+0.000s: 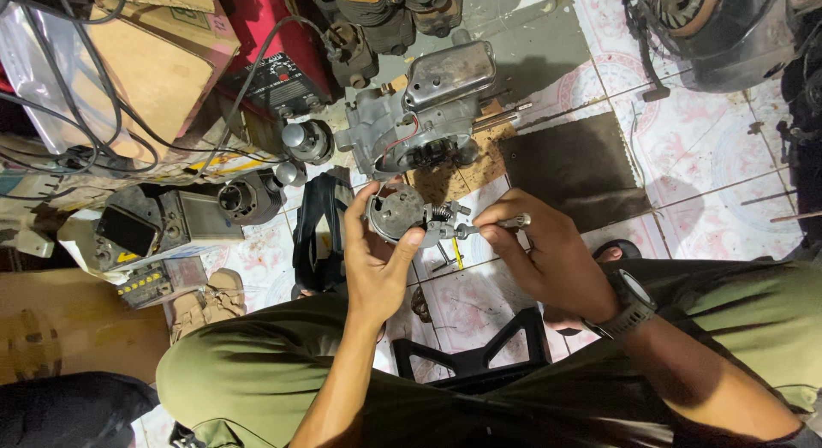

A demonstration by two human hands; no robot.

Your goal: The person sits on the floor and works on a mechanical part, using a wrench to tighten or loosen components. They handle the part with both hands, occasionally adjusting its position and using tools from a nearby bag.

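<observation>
This is a small repair workshop for engines and machines, with the work done down on the tiled floor [719, 148]. A bare metal engine block [424, 114] stands on a scrap of wood near the floor's far edge, with more greasy engine parts [385, 15] lined up behind it. A red welding machine [278, 80] trails black cables [77, 114] over cardboard boxes [163, 62] at the left. A dark rubber mat [574, 165] lies beside the engine block.

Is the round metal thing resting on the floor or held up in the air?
Held up. The left hand grips the round metal part above the tiled floor, while the right hand holds a small tool against it.
</observation>
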